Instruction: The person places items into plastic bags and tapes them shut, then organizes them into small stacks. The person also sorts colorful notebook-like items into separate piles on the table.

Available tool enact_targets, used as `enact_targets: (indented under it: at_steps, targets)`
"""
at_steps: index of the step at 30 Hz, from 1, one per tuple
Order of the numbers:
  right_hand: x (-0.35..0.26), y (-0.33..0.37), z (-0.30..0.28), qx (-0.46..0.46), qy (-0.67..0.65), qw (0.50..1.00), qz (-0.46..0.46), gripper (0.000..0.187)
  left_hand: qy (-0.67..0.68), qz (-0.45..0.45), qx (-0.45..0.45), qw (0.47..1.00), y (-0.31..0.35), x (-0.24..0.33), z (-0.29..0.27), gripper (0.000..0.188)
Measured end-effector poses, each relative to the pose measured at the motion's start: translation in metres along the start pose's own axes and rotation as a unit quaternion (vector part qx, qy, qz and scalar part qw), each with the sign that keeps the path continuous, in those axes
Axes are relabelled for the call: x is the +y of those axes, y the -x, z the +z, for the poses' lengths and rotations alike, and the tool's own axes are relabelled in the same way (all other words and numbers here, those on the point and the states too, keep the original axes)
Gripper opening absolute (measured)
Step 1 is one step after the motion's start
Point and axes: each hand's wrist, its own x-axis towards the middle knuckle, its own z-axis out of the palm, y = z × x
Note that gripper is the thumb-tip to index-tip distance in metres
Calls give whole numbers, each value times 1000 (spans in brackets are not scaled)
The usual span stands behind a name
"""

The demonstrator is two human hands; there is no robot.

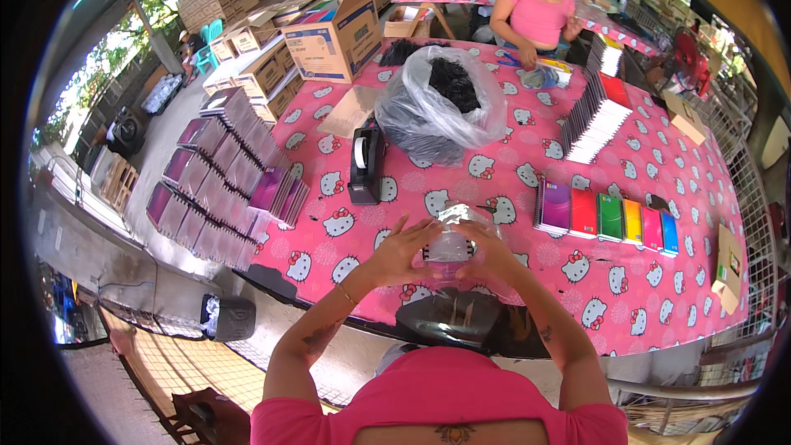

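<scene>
My left hand and my right hand both grip a small clear plastic packet with something dark and striped inside, held over the near edge of a pink patterned table. A row of colourful spiral notebooks lies flat to the right of my hands. A black tape dispenser stands to the left, beyond my left hand. Behind it sits a large clear plastic bag holding dark items.
Wrapped purple notebook stacks lie in rows on the left. Cardboard boxes stand at the far left of the table. A slanted row of notebooks runs along the far right. A person in a pink top works across the table.
</scene>
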Motion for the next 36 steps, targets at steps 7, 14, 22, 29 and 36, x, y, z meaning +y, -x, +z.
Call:
enact_targets:
  at_steps: [7,14,22,29,36]
  targets:
    - [1,9,9,2,112,992,-62,35,98,-18,19,995,-3,8,5,30]
    - [-13,2,18,20,69,992,102,44,-3,-129,-12,992,-26,12,23,48]
    - [-8,-1,16,75,-198,933,290,45,380,-262,7,887,-23,-70,42,64]
    - [5,-2,34,119,-289,899,307,45,262,-506,256,781,17,-207,-5,28]
    - [13,0,41,115,-283,905,297,41,462,-420,391,676,62,-193,37,19]
